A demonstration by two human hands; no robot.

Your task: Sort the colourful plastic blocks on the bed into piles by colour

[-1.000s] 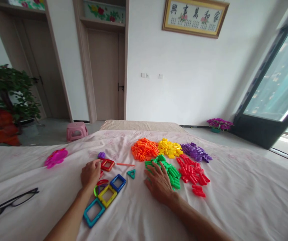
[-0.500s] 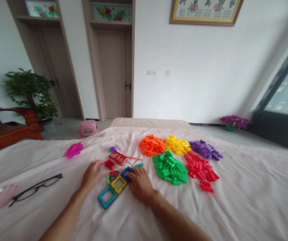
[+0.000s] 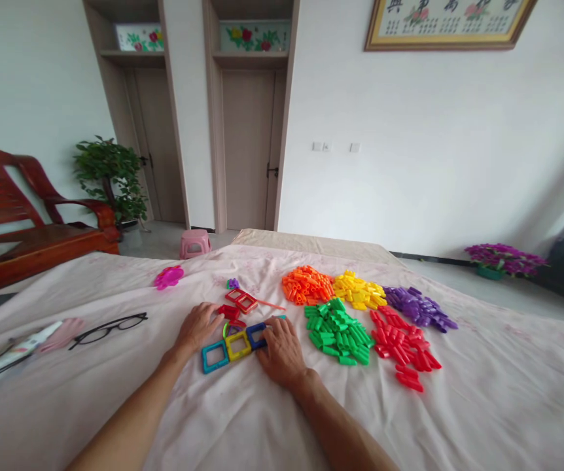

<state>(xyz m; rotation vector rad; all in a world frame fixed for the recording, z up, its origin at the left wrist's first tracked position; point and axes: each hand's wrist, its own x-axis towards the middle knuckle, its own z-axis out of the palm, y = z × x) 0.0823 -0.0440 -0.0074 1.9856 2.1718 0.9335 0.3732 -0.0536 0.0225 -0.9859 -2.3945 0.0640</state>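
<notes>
Three square magnetic tiles lie joined in a row on the sheet: a light blue tile [image 3: 214,370], a yellow tile [image 3: 238,358] and a dark blue tile [image 3: 257,326]. My right hand [image 3: 282,350] grips the right end of the row, its fingers over the dark blue tile. My left hand [image 3: 198,328] is just above the light blue tile, fingers stretched forward, their tips close to a small red block [image 3: 229,312]; whether they touch it I cannot tell. Behind the row, partly hidden, are curved pieces. Red square tiles [image 3: 241,300] lie farther back.
To the right are piles of orange [image 3: 307,285], yellow [image 3: 359,290], green [image 3: 339,332], purple [image 3: 419,307] and red plastic pieces [image 3: 402,335]. A thin orange-red stick [image 3: 272,305] lies behind my right hand. Black glasses [image 3: 108,329] and a pink flower-shaped piece [image 3: 168,277] are to the left.
The tile row has turned, its light blue end swinging away from me. My left hand has come nearer the row and the red block. The head view has turned left.
</notes>
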